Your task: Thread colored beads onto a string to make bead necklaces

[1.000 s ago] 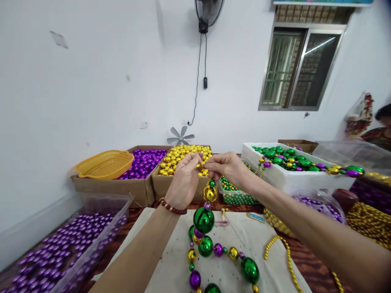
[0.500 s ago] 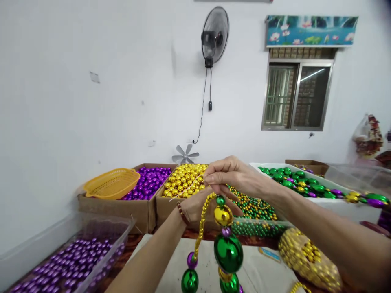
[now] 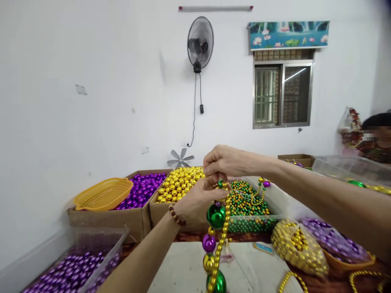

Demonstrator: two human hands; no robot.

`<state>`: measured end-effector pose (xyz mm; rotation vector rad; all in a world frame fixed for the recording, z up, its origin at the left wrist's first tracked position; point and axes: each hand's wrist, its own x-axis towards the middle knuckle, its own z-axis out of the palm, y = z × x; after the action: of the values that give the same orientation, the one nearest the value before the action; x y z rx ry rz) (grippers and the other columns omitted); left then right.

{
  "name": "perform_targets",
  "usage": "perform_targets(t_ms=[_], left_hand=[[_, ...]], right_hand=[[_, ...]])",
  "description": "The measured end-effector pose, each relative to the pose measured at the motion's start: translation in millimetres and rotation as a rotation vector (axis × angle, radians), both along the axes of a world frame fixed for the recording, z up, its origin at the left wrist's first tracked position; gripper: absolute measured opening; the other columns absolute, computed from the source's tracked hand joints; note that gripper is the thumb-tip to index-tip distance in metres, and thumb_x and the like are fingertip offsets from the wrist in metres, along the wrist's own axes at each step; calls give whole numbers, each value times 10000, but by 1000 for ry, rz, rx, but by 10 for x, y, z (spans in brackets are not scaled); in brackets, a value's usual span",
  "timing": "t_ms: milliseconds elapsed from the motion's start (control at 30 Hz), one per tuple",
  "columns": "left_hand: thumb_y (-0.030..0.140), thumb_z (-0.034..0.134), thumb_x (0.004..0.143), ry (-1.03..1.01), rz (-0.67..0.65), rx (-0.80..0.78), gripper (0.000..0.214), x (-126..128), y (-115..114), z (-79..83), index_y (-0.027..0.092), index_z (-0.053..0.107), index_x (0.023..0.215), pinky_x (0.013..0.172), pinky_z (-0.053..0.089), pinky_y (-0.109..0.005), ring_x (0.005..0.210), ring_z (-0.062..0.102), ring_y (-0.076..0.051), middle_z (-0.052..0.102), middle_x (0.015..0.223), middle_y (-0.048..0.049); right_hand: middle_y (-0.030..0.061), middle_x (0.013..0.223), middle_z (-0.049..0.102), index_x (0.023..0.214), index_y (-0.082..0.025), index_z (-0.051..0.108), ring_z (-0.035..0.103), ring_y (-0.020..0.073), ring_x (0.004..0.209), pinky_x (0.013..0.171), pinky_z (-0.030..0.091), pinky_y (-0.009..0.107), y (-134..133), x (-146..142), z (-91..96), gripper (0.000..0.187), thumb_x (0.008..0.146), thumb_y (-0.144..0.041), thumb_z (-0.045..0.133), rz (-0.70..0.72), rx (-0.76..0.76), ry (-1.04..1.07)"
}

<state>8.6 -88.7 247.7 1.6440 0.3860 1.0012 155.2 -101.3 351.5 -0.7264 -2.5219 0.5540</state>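
A bead necklace [image 3: 216, 215] of large green, purple and gold balls hangs from my hands, with a chain of small gold beads [image 3: 224, 228] beside it. My left hand [image 3: 203, 195], a brown bead bracelet at its wrist, is closed on the necklace's upper end near a small green bead. Just above, touching or nearly so, my right hand [image 3: 221, 162] is pinched at the same end; the thread between its fingertips is hidden. Past the hands, a thin thread and a short strand with a purple bead [image 3: 266, 184] show over the green and gold beads.
Cardboard boxes hold purple beads [image 3: 146, 189] and gold beads [image 3: 180, 183]; a yellow basket [image 3: 104, 194] rests on the left one. Clear bins hold purple beads [image 3: 76, 270] and small green-gold beads [image 3: 249, 203]. Bagged gold beads [image 3: 297, 248] lie right. A person [image 3: 377, 138] is far right.
My view has turned to the right. Both hands stay together at the necklace's end, and my left hand now shows more openly below the right. The hanging beads have swung and turned.
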Motion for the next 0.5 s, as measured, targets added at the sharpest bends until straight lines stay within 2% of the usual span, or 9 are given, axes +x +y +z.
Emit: perform_targets(t_ms=[100, 167, 233, 333, 400, 500], left_hand=[[228, 733, 712, 55, 307, 246, 156, 25, -24, 194, 158, 618, 791, 603, 368, -262, 643, 485, -117, 596, 744, -6], [219, 722, 717, 73, 391, 319, 134, 26, -45, 311, 154, 620, 775, 633, 386, -279, 670, 515, -133, 605, 735, -11], [198, 702, 733, 71, 300, 264, 131, 14, -88, 428, 148, 625, 826, 723, 427, -314, 748, 578, -164, 646, 809, -40], [214, 658, 782, 21, -19, 63, 173, -25, -167, 584, 127, 613, 924, 884, 432, -407, 882, 636, -224, 676, 948, -111], [333, 610, 834, -17, -166, -41, 238, -60, -187, 662, 115, 603, 927, 908, 431, -450, 877, 651, -245, 680, 932, -135], [559, 523, 846, -56, -245, -116, 435, -108, -136, 745, 142, 576, 958, 833, 473, -452, 805, 653, -238, 671, 890, -116]], right_hand=[[16, 577, 629, 615, -146, 641, 529, 96, 468, 427, 412, 213, 58, -11, 71, 154, 739, -172, 552, -32, 82, -35], [22, 581, 633, 607, -142, 637, 527, 98, 469, 442, 428, 221, 77, -34, 155, 155, 732, -154, 546, -21, 114, -23], [19, 581, 627, 597, -141, 620, 526, 96, 481, 453, 432, 218, 76, -55, 260, 158, 738, -149, 551, 31, 131, 18], [0, 573, 602, 624, -139, 617, 520, 86, 498, 466, 432, 200, 41, -61, 432, 148, 763, -147, 566, 148, 103, 96], [-12, 564, 582, 642, -135, 623, 506, 76, 493, 469, 427, 190, 11, -35, 535, 145, 778, -134, 572, 201, 67, 140], [-16, 552, 576, 643, -130, 630, 495, 70, 480, 465, 418, 186, -11, 49, 650, 157, 796, -133, 592, 211, 43, 200]])
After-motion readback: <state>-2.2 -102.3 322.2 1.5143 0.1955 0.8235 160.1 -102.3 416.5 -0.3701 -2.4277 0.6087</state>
